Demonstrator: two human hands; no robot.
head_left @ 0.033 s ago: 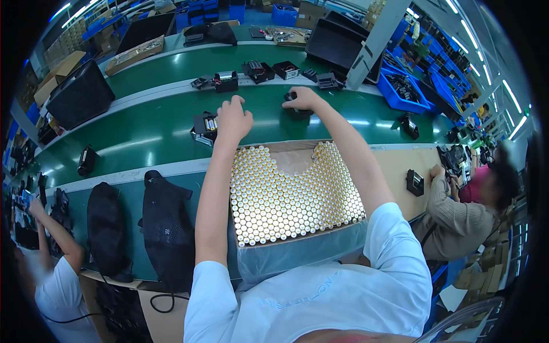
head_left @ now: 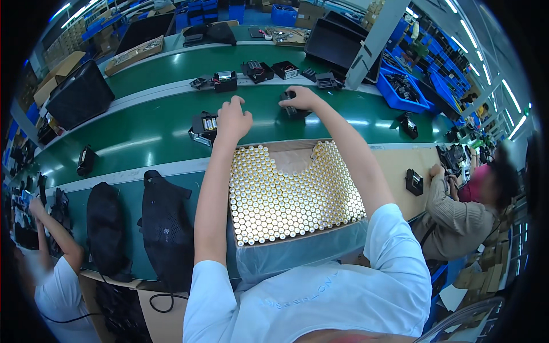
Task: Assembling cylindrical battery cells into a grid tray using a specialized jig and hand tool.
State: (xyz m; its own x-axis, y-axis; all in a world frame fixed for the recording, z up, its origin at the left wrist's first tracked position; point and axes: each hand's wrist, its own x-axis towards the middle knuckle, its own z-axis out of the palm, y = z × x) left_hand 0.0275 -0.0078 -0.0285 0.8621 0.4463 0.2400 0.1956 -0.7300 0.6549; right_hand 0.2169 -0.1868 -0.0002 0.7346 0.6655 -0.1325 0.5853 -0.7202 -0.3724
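My right hand (head_left: 302,98) grips a black plastic battery case (head_left: 294,112) over the green conveyor belt (head_left: 337,108); its fingers cover part of the case. Left of it, my left hand (head_left: 234,119) is above the belt with its fingers a little apart and slightly bent, and I see nothing in it. Close beside that hand lies another black battery case (head_left: 201,128), opened, with several cylindrical batteries (head_left: 210,123) in it. Below both forearms stands a plastic-lined box (head_left: 297,251) of upright batteries (head_left: 280,200), with a bare patch at its far edge.
More black cases (head_left: 226,81) line the rail beyond the belt. Two black bags (head_left: 166,228) lie to the left of the box. A blue bin (head_left: 400,91) of black parts and a metal post (head_left: 377,46) stand at far right. Co-workers sit on both sides.
My right hand has shifted slightly left, and the battery case in it has turned a little. My left hand stays nearly where it was.
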